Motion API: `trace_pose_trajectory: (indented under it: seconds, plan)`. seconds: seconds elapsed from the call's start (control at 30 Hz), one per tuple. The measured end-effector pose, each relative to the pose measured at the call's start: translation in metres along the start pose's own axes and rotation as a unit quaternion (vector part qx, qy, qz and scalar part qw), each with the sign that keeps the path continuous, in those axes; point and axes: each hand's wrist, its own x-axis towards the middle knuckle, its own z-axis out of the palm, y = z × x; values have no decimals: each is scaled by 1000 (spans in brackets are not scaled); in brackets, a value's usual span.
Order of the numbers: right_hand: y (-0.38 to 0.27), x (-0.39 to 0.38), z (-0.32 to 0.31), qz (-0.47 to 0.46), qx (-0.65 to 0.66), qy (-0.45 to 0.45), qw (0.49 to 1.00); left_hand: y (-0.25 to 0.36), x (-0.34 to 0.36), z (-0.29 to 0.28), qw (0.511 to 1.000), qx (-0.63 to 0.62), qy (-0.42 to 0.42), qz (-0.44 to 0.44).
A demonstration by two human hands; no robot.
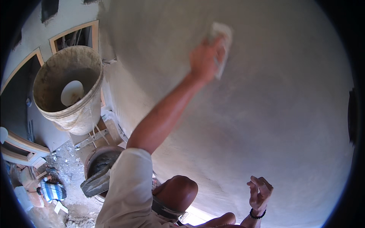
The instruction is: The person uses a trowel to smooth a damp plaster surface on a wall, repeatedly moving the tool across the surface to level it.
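My left hand (207, 59) reaches far up the grey plastered wall (243, 114), its fingers wrapped round a pale, flat plastering float (221, 30). The float lies against the wall and is smeared by motion, so its handle does not show clearly. Lower down at the right, my right hand (260, 193) is raised close to the wall, with a black bead bracelet at its wrist. Its fingers are loosely bent and apart, and nothing is in them.
At the left stands a dirty white bucket (80, 117) with a round white thing (72, 93) inside. Below it, a tub (89, 161) holds wet grey mortar, with a mortar-caked board (97, 184) across its edge. A person in a striped shirt (52, 191) is among rubble at the lower left.
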Motion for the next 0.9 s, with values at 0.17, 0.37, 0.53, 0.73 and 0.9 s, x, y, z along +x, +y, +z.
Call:
trace_pose_trajectory:
  seconds: [0.17,0.37,0.53,0.73,0.9]
  plan:
    - [-2,-7,-6,18,20,5,1000,-102,1,2,985,-16,33,-168]
    - [-6,5,5,8,-19,-15,1000,-3,24,-7,999,2,-14,41]
    - [-9,2,5,26,-3,-18,1000,-79,40,-11,975,-88,12,-204]
    - [-13,10,16,26,-15,-21,999,11,77,-12,999,38,-5,-13]
    - [-7,-3,3,33,-25,-7,999,-76,79,0,994,5,1,-114]
